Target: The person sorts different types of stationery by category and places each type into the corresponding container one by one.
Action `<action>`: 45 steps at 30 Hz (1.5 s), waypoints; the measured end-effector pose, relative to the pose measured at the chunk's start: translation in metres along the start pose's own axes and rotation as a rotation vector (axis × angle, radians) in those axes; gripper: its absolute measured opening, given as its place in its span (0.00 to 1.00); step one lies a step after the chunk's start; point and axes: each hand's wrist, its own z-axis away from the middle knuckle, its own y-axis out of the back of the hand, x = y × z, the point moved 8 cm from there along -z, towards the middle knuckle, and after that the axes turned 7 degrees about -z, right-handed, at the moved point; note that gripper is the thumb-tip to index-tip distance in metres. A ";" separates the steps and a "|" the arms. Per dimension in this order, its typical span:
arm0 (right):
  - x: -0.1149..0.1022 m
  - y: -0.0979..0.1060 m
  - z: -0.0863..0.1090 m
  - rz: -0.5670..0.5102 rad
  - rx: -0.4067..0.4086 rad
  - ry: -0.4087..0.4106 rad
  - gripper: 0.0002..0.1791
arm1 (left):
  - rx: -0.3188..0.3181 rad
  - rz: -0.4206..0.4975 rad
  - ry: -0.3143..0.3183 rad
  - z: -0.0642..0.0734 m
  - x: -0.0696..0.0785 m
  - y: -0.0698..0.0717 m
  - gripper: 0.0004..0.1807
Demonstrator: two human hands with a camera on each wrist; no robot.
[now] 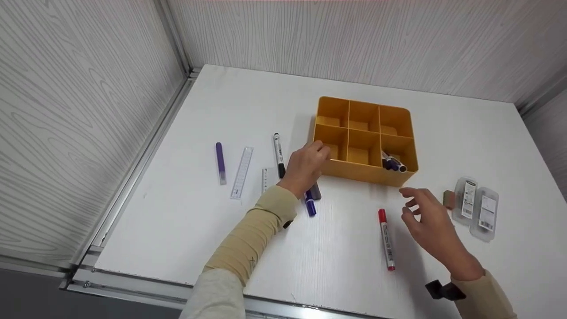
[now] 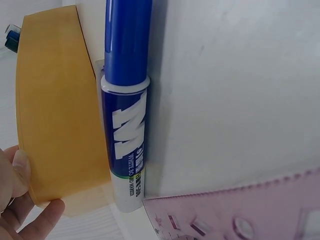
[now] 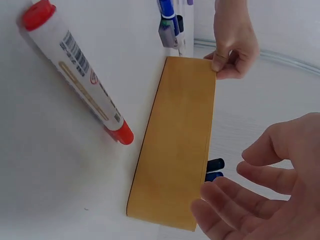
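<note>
A yellow-orange organizer box (image 1: pixel 361 172) with six compartments stands on the white table. My left hand (image 1: pixel 305 166) pinches the rim at its near left corner; the thumb lies against the outer wall in the left wrist view. Several markers (image 1: pixel 392 164) lean in the front right compartment. My right hand (image 1: pixel 429 221) hovers off the box's near right corner, fingers loosely bent, holding nothing. Left of that hand lies a red-capped white marker (image 1: pixel 386 239). A blue marker (image 2: pixel 126 120) lies below the left wrist, partly hidden by it in the head view.
To the left lie a purple pen (image 1: pixel 220 161), a clear ruler (image 1: pixel 242 173), a black-capped marker (image 1: pixel 279 155) and a partly covered second ruler (image 1: pixel 265 179). A small eraser-like block (image 1: pixel 448 199) and two clear plastic cases (image 1: pixel 485 217) lie at right. Walls enclose the table's back and sides.
</note>
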 end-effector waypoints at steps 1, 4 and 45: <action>0.001 -0.005 0.002 0.013 -0.037 -0.021 0.21 | -0.003 -0.003 0.001 0.000 0.000 0.000 0.11; 0.006 -0.019 0.007 0.036 -0.148 -0.076 0.21 | -0.001 0.002 0.002 0.000 0.000 0.000 0.11; 0.006 -0.046 0.027 0.149 -0.202 -0.015 0.37 | 0.001 -0.020 -0.009 0.001 0.000 0.000 0.11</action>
